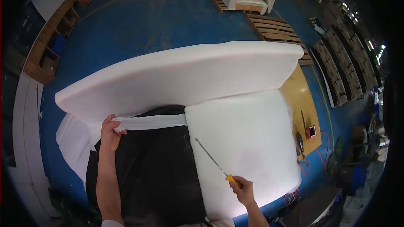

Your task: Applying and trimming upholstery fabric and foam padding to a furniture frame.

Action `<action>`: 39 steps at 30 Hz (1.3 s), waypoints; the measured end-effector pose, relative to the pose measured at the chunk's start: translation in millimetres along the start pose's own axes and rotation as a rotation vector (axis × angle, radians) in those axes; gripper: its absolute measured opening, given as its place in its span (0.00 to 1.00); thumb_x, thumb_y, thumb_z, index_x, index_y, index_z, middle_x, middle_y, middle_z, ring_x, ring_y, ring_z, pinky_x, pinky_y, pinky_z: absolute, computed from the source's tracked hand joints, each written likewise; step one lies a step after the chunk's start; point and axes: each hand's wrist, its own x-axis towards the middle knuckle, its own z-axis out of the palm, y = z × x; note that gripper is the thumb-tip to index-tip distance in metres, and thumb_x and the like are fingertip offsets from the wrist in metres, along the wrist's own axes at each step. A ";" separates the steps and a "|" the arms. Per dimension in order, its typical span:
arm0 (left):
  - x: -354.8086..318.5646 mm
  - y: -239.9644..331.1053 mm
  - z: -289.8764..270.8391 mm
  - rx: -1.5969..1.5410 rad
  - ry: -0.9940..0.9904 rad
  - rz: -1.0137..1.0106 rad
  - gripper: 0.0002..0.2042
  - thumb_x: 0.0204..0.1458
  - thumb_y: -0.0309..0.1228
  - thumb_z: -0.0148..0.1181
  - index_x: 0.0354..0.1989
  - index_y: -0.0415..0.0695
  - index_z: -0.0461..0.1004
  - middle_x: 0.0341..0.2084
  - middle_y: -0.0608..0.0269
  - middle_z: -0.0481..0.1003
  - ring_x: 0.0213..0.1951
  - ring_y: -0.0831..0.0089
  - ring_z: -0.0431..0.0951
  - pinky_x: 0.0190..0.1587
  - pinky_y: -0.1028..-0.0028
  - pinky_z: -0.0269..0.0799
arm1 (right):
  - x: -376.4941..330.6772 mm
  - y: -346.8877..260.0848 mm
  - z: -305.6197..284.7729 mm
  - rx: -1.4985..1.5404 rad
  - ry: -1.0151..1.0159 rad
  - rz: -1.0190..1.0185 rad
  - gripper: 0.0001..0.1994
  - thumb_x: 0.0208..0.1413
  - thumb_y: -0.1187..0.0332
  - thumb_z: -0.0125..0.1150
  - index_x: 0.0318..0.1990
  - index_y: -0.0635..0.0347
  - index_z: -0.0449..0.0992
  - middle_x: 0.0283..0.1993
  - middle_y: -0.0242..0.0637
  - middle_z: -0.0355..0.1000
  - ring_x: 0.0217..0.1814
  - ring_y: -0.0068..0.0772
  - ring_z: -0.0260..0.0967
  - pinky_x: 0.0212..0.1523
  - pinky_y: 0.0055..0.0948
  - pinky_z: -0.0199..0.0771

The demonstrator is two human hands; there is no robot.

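Perhaps blue cloth (58, 44) in wooden shelving (37, 73).

Fabric (151, 176) lies before me at left, a padded cushion (248, 143) at right, a long backrest (181, 73) behind both. My left hand (111, 129) holds a strip (153, 122) over the fabric; my right hand (242, 190), a screwdriver (213, 160) over the cushion. Beyond, at right, sits a pallet (273, 29).

Left hand (111, 130) in a pinch, forearm (108, 178) well forward; right hand (243, 190) (nearer the body) in a fist-like grip.
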 end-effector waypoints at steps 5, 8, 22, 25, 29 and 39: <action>-1.8 2.3 34.7 0.031 0.001 0.044 0.07 0.53 0.21 0.58 0.39 0.46 0.69 0.32 0.60 0.78 0.33 0.68 0.80 0.30 0.68 0.78 | 55.0 -35.2 36.5 -0.178 0.043 -0.148 0.15 0.60 0.67 0.67 0.49 0.68 0.79 0.36 0.41 0.81 0.31 0.34 0.78 0.34 0.29 0.76; 6.0 -13.0 64.1 0.047 -0.108 0.029 0.07 0.53 0.22 0.60 0.39 0.44 0.71 0.33 0.63 0.77 0.35 0.70 0.80 0.37 0.71 0.77 | 76.5 -45.0 75.7 -0.372 0.064 -0.546 0.14 0.59 0.64 0.67 0.48 0.65 0.80 0.36 0.46 0.81 0.30 0.40 0.78 0.33 0.32 0.77; 57.0 -223.1 124.7 1.682 -0.406 0.527 0.10 0.49 0.33 0.65 0.41 0.53 0.82 0.44 0.62 0.75 0.52 0.62 0.71 0.50 0.58 0.64 | 95.9 -112.7 -43.9 -0.655 0.047 -0.331 0.11 0.56 0.69 0.70 0.44 0.64 0.83 0.38 0.47 0.81 0.35 0.41 0.81 0.38 0.30 0.80; 57.3 -230.2 114.3 1.592 -0.391 0.616 0.16 0.48 0.32 0.66 0.47 0.48 0.78 0.45 0.60 0.76 0.51 0.61 0.72 0.51 0.61 0.65 | 135.6 -139.5 -28.0 -0.713 -0.007 -0.457 0.10 0.56 0.68 0.69 0.43 0.62 0.82 0.36 0.44 0.81 0.34 0.43 0.79 0.36 0.32 0.78; 57.8 -233.2 106.9 1.523 -0.370 0.567 0.19 0.47 0.33 0.68 0.48 0.42 0.75 0.45 0.58 0.76 0.50 0.59 0.74 0.52 0.60 0.68 | 181.7 -175.3 3.8 -1.049 -0.160 -0.498 0.09 0.56 0.66 0.67 0.42 0.58 0.82 0.33 0.41 0.80 0.33 0.45 0.76 0.36 0.36 0.76; 33.1 -204.9 85.9 1.380 -0.314 0.772 0.12 0.49 0.31 0.67 0.39 0.39 0.76 0.51 0.54 0.74 0.61 0.55 0.70 0.65 0.58 0.64 | 224.7 -227.0 61.1 -1.547 -0.349 -0.737 0.06 0.53 0.69 0.60 0.29 0.58 0.80 0.27 0.41 0.77 0.29 0.44 0.76 0.31 0.44 0.75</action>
